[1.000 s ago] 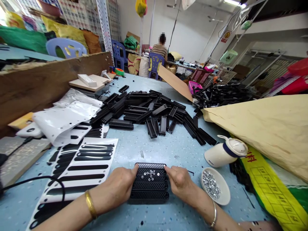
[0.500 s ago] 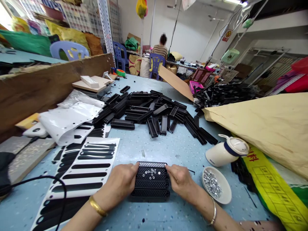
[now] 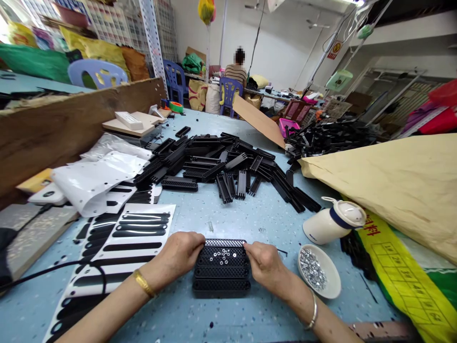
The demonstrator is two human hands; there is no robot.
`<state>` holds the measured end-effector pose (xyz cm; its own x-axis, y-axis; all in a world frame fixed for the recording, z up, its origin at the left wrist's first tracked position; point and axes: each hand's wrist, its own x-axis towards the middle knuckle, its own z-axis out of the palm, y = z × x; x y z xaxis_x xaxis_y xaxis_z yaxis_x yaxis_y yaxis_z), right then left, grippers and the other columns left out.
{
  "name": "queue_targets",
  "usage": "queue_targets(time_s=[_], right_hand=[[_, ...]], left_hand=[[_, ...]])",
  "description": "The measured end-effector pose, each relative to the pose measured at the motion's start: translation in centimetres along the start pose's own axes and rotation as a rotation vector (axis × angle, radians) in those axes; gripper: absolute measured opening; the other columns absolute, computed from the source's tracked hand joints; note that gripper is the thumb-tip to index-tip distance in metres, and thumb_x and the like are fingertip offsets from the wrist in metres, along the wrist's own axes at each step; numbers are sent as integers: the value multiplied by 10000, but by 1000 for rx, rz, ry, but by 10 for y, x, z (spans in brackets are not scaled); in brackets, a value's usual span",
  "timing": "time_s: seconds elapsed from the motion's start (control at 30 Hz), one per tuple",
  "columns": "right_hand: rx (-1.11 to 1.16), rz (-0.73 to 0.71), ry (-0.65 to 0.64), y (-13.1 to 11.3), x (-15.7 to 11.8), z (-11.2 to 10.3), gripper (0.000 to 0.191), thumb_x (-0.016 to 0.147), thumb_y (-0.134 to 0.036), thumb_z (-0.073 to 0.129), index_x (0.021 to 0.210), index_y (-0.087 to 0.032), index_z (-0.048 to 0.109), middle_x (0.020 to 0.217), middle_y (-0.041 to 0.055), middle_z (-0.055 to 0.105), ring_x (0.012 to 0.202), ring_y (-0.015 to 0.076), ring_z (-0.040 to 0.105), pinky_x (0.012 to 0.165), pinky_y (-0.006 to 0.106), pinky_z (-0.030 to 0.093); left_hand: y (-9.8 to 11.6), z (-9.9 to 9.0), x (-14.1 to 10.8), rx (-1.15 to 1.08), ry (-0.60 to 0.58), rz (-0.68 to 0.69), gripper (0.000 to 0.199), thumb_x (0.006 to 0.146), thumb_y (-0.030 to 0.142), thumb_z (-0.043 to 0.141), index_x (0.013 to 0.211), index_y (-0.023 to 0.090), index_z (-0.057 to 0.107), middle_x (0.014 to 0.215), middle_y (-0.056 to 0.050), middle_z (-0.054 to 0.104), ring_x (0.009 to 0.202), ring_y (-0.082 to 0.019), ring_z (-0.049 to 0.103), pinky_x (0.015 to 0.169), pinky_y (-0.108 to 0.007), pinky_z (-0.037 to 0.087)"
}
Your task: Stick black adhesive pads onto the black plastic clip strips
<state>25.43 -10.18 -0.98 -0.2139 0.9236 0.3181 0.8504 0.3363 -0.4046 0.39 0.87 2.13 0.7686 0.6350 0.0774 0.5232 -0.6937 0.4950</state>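
A row of black plastic strips with a diamond-mesh surface (image 3: 222, 285) lies side by side on the blue table in front of me. Several small silver nuts or washers (image 3: 223, 257) are scattered on top of them. My left hand (image 3: 183, 250) pinches the left end of the farthest strip (image 3: 224, 243), and my right hand (image 3: 263, 257) has its fingers closed at that strip's right end. Both thumbs are near the strip's far corners. To the right of my right hand stands a white bowl (image 3: 335, 285) full of small shiny metal pieces (image 3: 312, 269).
Beyond my hands spreads a heap of black plastic parts (image 3: 214, 159). Sticker sheets with black strips (image 3: 134, 247) lie left, beside a black cable (image 3: 46, 270). A cream bottle (image 3: 323, 226) lies tilted at right, near yellow paper (image 3: 392, 176). A person (image 3: 236, 71) sits far off.
My left hand has shifted slightly up and its forearm lies lower across the left. The view has moved a little. The strips and nuts keep their arrangement.
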Motion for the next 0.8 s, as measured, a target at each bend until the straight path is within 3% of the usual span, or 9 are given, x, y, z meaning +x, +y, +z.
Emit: queue_targets(time_s=[0.27,0.4,0.53,0.67,0.8], right_hand=[[16,-16,18,1,0,1,299,962,-135,378,862,-132,660,619,37,594,550,148,535,541,264,363],[15,-22,26,1,1,0,304,957,-128,371,864,-127,661,615,39,592,544,150,529,532,267,362],[17,-32,38,2,0,1,298,956,-128,374,878,-126,662,613,36,592,542,147,523,528,266,365],[11,-34,46,3,-1,2,296,953,-123,378,876,-127,663,603,31,586,530,141,510,522,263,363],[8,-26,34,3,-1,1,291,943,-109,383,881,-131,666,615,37,601,539,145,524,531,264,377]], left_hand=[[-2,6,6,20,33,-151,202,820,154,500,817,162,701,636,-36,706,590,-180,663,573,-254,462],[-2,2,0,8,67,-161,246,839,167,490,957,150,705,735,-56,745,656,-190,693,636,-281,514],[-1,6,-15,0,122,-91,318,878,155,426,1065,145,683,861,-86,760,757,-201,715,696,-305,547],[1,19,-27,141,149,28,401,848,73,377,1138,149,644,707,-53,700,630,-197,675,581,-291,523],[4,24,-29,290,91,49,383,818,34,388,1078,141,648,663,-49,659,594,-206,642,560,-301,501]])
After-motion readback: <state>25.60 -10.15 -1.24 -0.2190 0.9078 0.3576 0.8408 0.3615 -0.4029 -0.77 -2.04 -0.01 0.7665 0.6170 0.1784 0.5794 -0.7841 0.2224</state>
